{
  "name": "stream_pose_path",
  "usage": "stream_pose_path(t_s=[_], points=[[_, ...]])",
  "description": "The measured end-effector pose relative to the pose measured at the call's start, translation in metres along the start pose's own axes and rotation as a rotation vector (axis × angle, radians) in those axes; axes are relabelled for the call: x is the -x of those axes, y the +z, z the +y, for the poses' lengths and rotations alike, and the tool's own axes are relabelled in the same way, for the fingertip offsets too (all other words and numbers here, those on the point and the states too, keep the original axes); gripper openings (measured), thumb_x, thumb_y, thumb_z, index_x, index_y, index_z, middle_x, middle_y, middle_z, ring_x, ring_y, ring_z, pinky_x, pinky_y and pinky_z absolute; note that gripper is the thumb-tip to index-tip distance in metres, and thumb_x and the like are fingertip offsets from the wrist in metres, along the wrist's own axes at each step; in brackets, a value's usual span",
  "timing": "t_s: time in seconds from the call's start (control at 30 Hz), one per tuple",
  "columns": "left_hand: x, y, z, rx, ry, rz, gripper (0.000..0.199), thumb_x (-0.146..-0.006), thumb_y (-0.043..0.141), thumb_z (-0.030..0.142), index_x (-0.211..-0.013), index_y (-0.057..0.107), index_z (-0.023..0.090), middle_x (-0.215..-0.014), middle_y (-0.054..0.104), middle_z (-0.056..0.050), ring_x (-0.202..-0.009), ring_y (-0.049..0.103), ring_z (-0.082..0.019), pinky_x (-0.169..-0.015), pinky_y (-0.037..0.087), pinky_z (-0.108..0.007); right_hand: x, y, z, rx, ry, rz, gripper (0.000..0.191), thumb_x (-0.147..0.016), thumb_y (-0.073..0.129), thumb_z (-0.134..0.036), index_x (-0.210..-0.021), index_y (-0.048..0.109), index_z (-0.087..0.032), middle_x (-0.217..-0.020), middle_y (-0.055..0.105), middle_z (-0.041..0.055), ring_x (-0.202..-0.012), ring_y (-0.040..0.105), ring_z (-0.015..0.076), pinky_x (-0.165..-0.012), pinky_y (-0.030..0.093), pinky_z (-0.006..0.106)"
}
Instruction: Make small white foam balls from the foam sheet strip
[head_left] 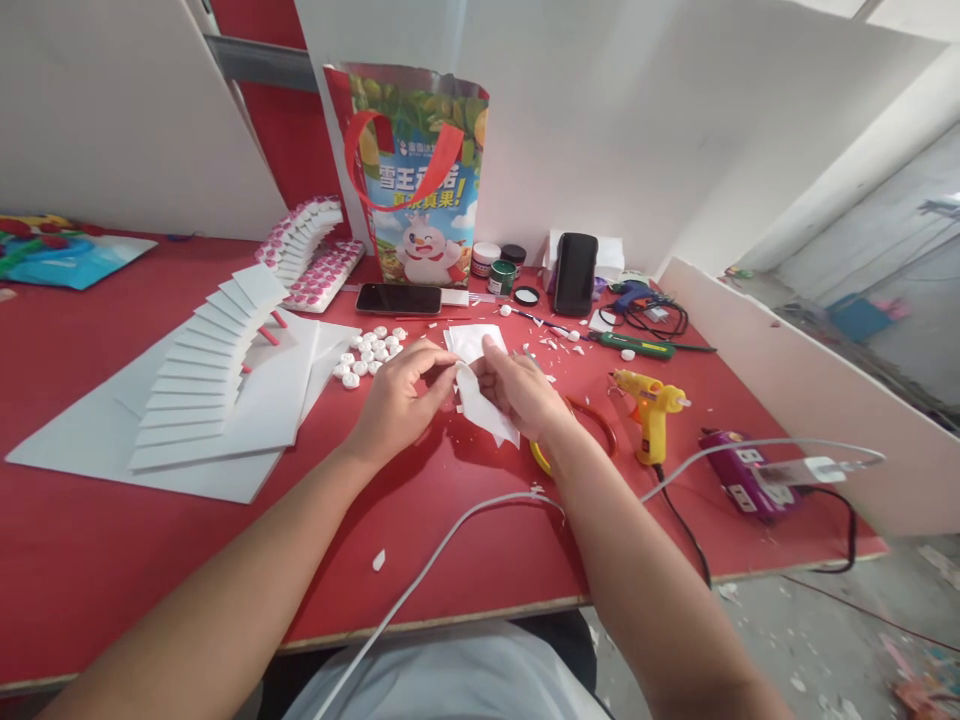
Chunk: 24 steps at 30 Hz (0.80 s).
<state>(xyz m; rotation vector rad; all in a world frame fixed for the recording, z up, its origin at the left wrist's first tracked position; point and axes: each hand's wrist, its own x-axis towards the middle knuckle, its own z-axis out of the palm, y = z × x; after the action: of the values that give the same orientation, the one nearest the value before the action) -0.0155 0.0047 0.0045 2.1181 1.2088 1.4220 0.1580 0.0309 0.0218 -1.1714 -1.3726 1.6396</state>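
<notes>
A thin white paper strip (486,410) hangs down between my two hands above the red table. The fingertips of my left hand (405,395) pinch its upper end, where it looks curled. My right hand (521,388) is closed around the strip's other side, its thumb pointing up and its fingers partly hidden. Just behind the hands lies a small stack of white paper pieces (472,340). Left of them, near my left hand, sits a cluster of small white rolled rosettes (367,352).
At left, a stepped fan of white foam pieces (199,365) rests on white boards (90,440). A yellow glue gun (651,410), purple power block (742,470) and white cable (450,545) lie to the right. Behind stand a phone (397,299), paint jars (501,277) and a printed bag (420,180).
</notes>
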Motion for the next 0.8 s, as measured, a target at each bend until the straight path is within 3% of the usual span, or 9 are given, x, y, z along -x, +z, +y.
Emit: stream_pose_path(t_s=[0.1,0.2,0.4,0.57,0.8], points=[[-0.001,-0.002,0.002,0.104,-0.045,-0.060,0.014,-0.096,0.056,0.024,-0.095,0.069,0.019,-0.094,0.069,-0.005,-0.090,0.064,-0.018,-0.082,0.051,-0.030,-0.001,-0.003,-0.003,-0.296,0.275,-0.175,0.043,-0.096,0.053,-0.054,-0.072,0.057,-0.018,-0.063,0.063,0.0050,-0.055,0.061,0.0170,-0.061,0.055,0.031],[-0.002,-0.003,0.002,0.160,-0.076,-0.047,0.013,-0.095,0.058,0.024,-0.094,0.070,0.019,-0.094,0.069,-0.005,-0.089,0.064,-0.018,-0.083,0.052,-0.030,0.000,-0.004,-0.006,-0.413,0.370,-0.300,0.038,-0.102,0.047,-0.046,-0.085,0.061,-0.015,-0.070,0.069,0.0079,-0.061,0.069,0.0201,-0.066,0.061,0.037],[-0.004,-0.004,0.004,0.241,-0.169,-0.005,0.013,-0.092,0.063,0.029,-0.091,0.072,0.019,-0.091,0.069,-0.005,-0.088,0.064,-0.019,-0.083,0.053,-0.032,-0.001,-0.005,-0.003,-0.500,0.308,-0.234,0.025,-0.097,0.063,-0.039,-0.091,0.063,-0.015,-0.069,0.068,0.0026,-0.063,0.069,0.0163,-0.064,0.063,0.032],[-0.004,-0.006,0.007,0.317,-0.238,-0.031,0.013,-0.090,0.065,0.028,-0.091,0.074,0.018,-0.091,0.069,-0.005,-0.086,0.064,-0.018,-0.080,0.052,-0.031,-0.004,-0.009,0.006,-0.526,0.258,-0.302,0.030,-0.080,0.083,-0.038,-0.088,0.066,-0.016,-0.062,0.061,-0.0023,-0.057,0.062,0.0121,-0.060,0.059,0.026],[-0.003,-0.005,0.011,0.343,-0.294,-0.013,0.013,-0.088,0.066,0.029,-0.084,0.073,0.019,-0.085,0.069,-0.003,-0.081,0.064,-0.017,-0.076,0.052,-0.030,0.002,-0.010,-0.004,-0.272,0.147,-0.223,0.037,-0.066,0.090,-0.041,-0.080,0.066,-0.016,-0.058,0.061,-0.0037,-0.052,0.059,0.0107,-0.049,0.046,0.022]])
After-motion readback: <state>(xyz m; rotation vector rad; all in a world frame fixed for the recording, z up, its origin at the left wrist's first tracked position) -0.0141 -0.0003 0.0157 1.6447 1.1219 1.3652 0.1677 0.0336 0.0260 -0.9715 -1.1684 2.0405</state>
